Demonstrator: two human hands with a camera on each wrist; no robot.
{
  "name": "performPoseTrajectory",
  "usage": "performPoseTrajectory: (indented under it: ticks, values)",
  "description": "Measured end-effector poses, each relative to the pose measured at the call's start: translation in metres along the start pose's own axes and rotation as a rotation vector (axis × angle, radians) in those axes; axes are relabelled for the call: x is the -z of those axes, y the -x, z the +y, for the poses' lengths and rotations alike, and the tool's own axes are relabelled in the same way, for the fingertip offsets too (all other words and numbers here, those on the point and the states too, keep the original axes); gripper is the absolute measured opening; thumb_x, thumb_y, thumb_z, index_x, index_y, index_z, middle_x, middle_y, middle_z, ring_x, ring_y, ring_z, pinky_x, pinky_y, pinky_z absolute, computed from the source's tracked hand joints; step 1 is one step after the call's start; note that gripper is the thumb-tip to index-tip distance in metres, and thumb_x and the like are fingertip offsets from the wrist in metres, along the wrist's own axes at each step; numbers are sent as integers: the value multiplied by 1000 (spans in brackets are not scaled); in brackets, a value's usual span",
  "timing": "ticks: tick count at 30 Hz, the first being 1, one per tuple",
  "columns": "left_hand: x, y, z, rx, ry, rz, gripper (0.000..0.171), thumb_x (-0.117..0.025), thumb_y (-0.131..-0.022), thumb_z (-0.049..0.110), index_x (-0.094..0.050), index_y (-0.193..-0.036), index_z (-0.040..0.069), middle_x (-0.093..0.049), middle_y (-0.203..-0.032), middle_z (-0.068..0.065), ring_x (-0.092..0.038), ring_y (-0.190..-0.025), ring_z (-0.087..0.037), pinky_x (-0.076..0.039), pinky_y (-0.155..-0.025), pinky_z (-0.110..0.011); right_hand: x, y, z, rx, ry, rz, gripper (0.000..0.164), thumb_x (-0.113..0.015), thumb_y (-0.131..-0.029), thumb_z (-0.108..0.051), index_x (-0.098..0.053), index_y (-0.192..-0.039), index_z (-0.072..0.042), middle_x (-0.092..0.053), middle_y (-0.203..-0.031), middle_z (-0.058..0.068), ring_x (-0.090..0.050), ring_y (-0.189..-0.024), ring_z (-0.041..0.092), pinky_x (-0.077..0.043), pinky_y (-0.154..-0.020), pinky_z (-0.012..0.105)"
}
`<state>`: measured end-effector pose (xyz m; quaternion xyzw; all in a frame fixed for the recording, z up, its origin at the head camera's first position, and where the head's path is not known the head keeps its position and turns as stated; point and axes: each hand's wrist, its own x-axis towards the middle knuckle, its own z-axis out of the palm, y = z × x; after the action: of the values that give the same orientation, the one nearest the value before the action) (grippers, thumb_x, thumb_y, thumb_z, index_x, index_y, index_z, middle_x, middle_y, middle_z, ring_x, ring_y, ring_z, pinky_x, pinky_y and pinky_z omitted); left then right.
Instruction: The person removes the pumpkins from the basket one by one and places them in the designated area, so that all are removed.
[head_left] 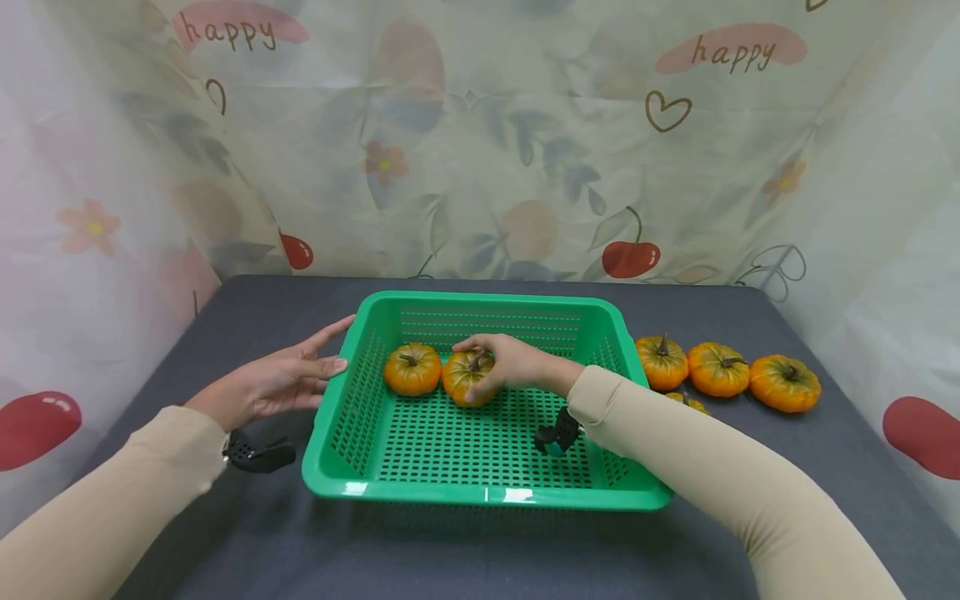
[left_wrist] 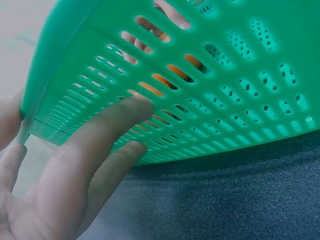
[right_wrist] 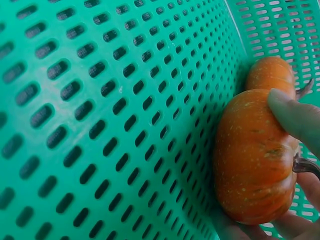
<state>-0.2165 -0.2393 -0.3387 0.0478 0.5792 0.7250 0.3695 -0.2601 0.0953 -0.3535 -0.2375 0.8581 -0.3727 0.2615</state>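
Note:
A green perforated plastic basket (head_left: 487,495) stands on the dark table. Inside it, my right hand (head_left: 513,363) grips a small orange pumpkin (head_left: 459,377) from above, with the thumb and fingers spread around its sides. In the right wrist view, this pumpkin (right_wrist: 252,160) sits low against the basket's floor (right_wrist: 115,120). A second pumpkin (head_left: 412,370) lies just left of it. At the basket's left side, my left hand (head_left: 273,379) has its fingers extended, touching the rim and outer wall. The left wrist view has fingertips (left_wrist: 137,107) resting against the slotted wall (left_wrist: 225,100).
Several more pumpkins (head_left: 717,369) lie on the table (head_left: 765,450) right of the basket, one partly hidden behind the right forearm. A patterned cloth (head_left: 480,167) hangs behind and along both sides of the table.

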Motion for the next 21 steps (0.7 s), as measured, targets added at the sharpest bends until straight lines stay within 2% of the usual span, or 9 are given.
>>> performPoseTrajectory:
  ticks: [6, 9, 15, 21]
  values:
    - [0, 0, 0, 3, -1, 0, 82, -48, -102, 9, 6, -153, 44, -17, -156, -19, -67, -106, -25, -56, -90, -45, 1, -1, 0, -2, 7, 0, 73, -80, -81, -15, -45, -145, -18, -42, -144, 12, -46, -125, 28, -48, -101, 42]
    - [0, 0, 0, 2, 3, -4, 82, -48, -102, 9, 6, -153, 44, -18, -155, -18, -67, -107, -25, -56, -90, -45, 1, -1, 0, -5, 5, -2, 73, -80, -81, -15, -45, -145, -17, -42, -144, 12, -47, -125, 28, -48, -101, 42]
    - [2, 1, -1, -4, 0, -4, 82, -48, -102, 9, 5, -153, 44, -32, -147, -12, -67, -107, -26, -56, -90, -46, 1, -1, -1, -4, 14, 0, 73, -80, -81, -16, -45, -145, -17, -41, -144, 12, -46, -126, 28, -48, -101, 42]
    - [2, 0, -1, -4, 1, -4, 82, -48, -102, 8, 5, -153, 45, -26, -151, -15, -67, -106, -25, -56, -90, -45, -1, 0, -1, -14, 20, 13, 73, -81, -80, -17, -46, -144, -18, -43, -142, 13, -48, -123, 27, -49, -98, 41]
